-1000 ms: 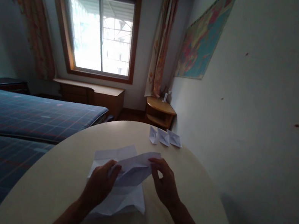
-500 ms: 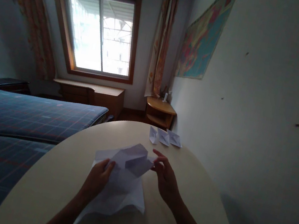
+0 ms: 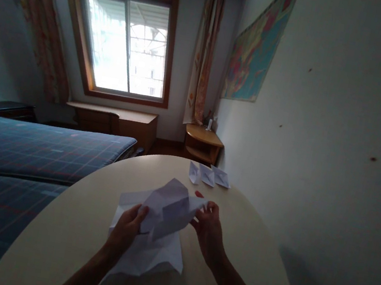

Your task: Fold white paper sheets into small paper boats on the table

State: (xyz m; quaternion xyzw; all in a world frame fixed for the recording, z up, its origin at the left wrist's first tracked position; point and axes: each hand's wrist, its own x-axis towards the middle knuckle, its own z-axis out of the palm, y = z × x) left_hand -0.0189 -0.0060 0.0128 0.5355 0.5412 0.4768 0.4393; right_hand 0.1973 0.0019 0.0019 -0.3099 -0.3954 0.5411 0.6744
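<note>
A creased sheet of white paper [image 3: 173, 210] is held up between my two hands, a little above the table. My left hand [image 3: 127, 227] grips its left side, thumb on top and fingers underneath. At its right corner my right hand [image 3: 210, 229] pinches the edge, with one finger reaching out behind the paper. Under it, more white paper [image 3: 159, 255] with wavy, creased edges lies on the table; whether the pieces are joined I cannot tell. Three small folded paper pieces [image 3: 207, 175] stand in a row near the table's far edge.
The round cream table [image 3: 245, 270] fills the front. A bed with a plaid mattress [image 3: 45, 149] stands to its left, and a white wall [image 3: 333, 187] runs along the right. Beyond are a corner shelf [image 3: 205, 136] and a desk [image 3: 136, 117] under the window.
My right hand has closed on the right corner of the paper and drawn it out to the right. That part of the sheet is now opened wider. My left hand keeps its grip.
</note>
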